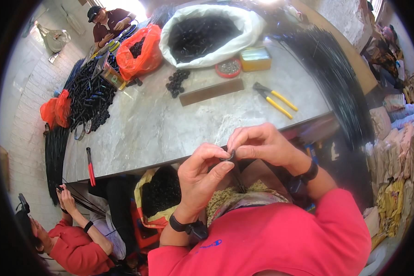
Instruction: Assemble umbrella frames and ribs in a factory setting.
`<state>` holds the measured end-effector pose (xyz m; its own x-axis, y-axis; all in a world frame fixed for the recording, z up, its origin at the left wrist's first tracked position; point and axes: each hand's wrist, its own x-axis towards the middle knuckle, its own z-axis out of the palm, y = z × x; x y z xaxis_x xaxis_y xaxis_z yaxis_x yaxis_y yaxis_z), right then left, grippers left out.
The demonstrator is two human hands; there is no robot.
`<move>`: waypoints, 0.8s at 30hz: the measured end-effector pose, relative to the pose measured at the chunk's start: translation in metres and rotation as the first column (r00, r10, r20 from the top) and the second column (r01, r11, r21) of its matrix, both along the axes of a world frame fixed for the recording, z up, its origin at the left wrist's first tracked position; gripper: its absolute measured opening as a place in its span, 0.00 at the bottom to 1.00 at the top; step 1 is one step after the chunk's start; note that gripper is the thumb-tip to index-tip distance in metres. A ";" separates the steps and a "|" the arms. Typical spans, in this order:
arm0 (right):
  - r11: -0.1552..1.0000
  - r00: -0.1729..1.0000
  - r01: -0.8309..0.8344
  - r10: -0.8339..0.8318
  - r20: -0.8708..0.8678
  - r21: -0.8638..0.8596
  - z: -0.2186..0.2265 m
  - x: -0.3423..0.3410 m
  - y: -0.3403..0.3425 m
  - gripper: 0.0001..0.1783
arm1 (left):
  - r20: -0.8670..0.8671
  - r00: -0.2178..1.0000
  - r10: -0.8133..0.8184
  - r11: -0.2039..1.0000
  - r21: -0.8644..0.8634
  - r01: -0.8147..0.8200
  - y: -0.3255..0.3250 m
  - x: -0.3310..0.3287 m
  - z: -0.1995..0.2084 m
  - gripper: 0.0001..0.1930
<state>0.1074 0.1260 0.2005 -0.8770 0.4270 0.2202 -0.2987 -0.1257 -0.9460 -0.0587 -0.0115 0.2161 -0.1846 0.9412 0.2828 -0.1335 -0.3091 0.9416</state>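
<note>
In front of my chest, at the near edge of the grey table (138,124), both my hands come together over a small, curved black piece (228,157). My left hand (202,171) pinches it between thumb and fingers. My right hand (261,143) has its thumb and fingertips closed at the piece's upper end. Fingers cover part of it, so its exact kind cannot be made out. Thin dark strands (238,178) hang below the hands, and whether they join the piece is unclear. Beyond my right hand lie yellow-handled cutters (277,102), touched by neither hand.
Behind lie a brown bar (211,92), small black caps (177,83), a red dish (228,69), a yellow box (255,63), and a white sack (257,27) of black pieces. Long black rods (331,69) line the right. Red-handled pliers (90,168) lie left, near a co-worker (78,239).
</note>
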 end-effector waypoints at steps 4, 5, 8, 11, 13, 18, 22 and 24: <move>0.988 0.998 0.054 -0.051 -0.022 0.148 0.006 0.000 -0.001 0.05 | 0.004 1.000 0.021 0.999 -0.045 -0.021 -0.002 0.000 0.002 0.10; 0.969 0.996 0.089 -0.091 0.001 0.231 0.008 0.000 -0.001 0.05 | 0.003 1.000 0.021 0.999 -0.045 -0.021 -0.003 0.000 0.003 0.10; 0.927 0.988 0.144 -0.157 0.008 0.347 0.012 -0.001 -0.005 0.06 | 0.057 0.998 0.017 0.996 -0.083 -0.013 -0.005 -0.001 0.003 0.09; 0.905 0.983 0.171 -0.182 -0.007 0.389 0.011 -0.003 -0.006 0.07 | 0.099 0.995 -0.006 0.997 -0.080 0.014 -0.005 -0.002 0.000 0.09; 0.898 0.982 0.176 -0.188 -0.009 0.403 0.010 -0.004 -0.007 0.08 | 0.110 0.993 -0.031 0.997 -0.072 0.039 -0.005 -0.002 -0.001 0.09; 0.874 0.977 0.196 -0.214 -0.010 0.444 0.008 -0.005 -0.010 0.07 | 0.137 0.986 -0.089 0.993 -0.063 0.099 -0.004 -0.006 -0.003 0.08; 0.902 0.976 0.179 -0.212 0.041 0.392 0.004 -0.006 -0.013 0.07 | 0.171 0.972 -0.159 0.984 -0.048 0.169 -0.002 -0.010 -0.005 0.07; 0.898 0.980 0.168 -0.195 0.027 0.406 0.000 -0.008 -0.012 0.08 | 0.167 0.972 -0.167 0.984 -0.041 0.176 -0.002 -0.011 -0.007 0.08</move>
<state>0.0998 0.1142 0.2002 -0.8109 0.4683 0.3509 -0.2159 0.3178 -0.9232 -0.0697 -0.0134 0.2095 -0.0581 0.9762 0.2091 -0.3322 -0.2164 0.9180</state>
